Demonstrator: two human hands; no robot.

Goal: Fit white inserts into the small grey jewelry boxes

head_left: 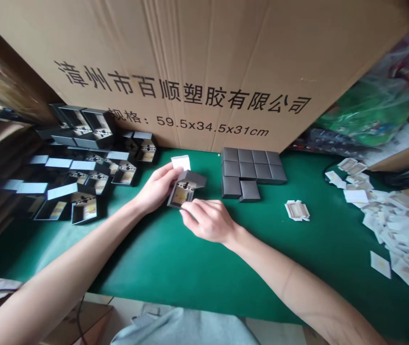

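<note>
Between my two hands is a small dark jewelry box [182,193], its lid raised and its pale inside with a metal hinge showing. My left hand [160,186] is closed around the box's left side. A white insert piece [180,163] sticks up at the fingertips of that hand; whether it is pinched or only touched I cannot tell. My right hand [210,218] has its thumb and fingers closed on the box's lower front edge. Some of the fingers are hidden behind the box and the hand itself.
Several open dark boxes [84,211] crowd the left of the green table [176,268]. Closed boxes [253,165] stand in rows right of centre. A single white insert [297,211] lies near a heap of inserts [398,220] at right. A large carton [190,57] stands behind.
</note>
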